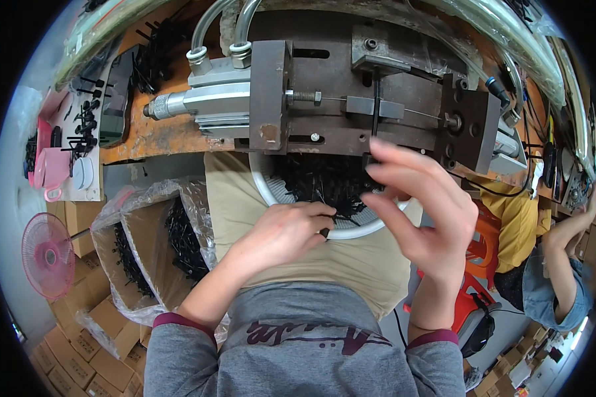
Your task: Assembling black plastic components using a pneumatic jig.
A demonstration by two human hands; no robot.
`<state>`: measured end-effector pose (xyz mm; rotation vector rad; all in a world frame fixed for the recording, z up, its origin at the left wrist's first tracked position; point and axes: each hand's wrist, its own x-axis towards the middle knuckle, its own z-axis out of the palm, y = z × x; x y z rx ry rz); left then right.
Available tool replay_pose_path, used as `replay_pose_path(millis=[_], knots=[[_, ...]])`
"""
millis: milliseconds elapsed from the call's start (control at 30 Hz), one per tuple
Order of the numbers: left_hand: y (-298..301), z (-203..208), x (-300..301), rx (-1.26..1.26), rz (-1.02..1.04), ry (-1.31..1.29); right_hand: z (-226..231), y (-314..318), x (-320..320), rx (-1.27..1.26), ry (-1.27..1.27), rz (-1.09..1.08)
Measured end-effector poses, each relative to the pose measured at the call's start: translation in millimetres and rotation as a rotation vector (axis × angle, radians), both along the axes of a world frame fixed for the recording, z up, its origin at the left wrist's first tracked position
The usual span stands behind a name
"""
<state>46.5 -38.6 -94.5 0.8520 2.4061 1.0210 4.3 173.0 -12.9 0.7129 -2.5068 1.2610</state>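
Observation:
My left hand (286, 231) is closed over the near rim of a white basket (355, 232), a small black plastic part (324, 232) showing at its fingertips. Many slim black parts (321, 182) fill that basket on my lap. My right hand (434, 215) is raised at the basket's right side, thumb and fingers apart. Its index fingertip is beside the lower end of a black rod (376, 109), which lies across a metal block (357, 106) in the machine (338, 135). Whether that finger touches the rod, I cannot tell.
An air cylinder (218, 99) with clear hoses is at the machine's left. More black parts lie on the orange bench (165, 135). Lined boxes of black parts (185, 245) and a pink fan (48, 255) stand left. Another person's arm (559, 271) and a red stool (467, 301) are right.

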Motion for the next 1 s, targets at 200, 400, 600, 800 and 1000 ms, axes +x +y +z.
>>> replay_pose_path(millis=[200,400,600,800,1000], knots=[[-4,-28,8,-0.027,0.154,-0.023,-89,41,34,-0.315,-0.565,-0.426],[6,-40,10,-0.001,0.251,0.133,-187,58,24,0.139,-0.596,-0.510],[6,-34,14,0.023,0.266,0.087,-221,50,12,-0.053,-0.881,-0.526],[1,-33,20,0.071,0.244,0.069,-168,50,24,-0.210,-0.835,-0.536],[26,-3,22,0.410,0.249,-0.036,-104,55,45,-0.745,-0.928,-0.290]])
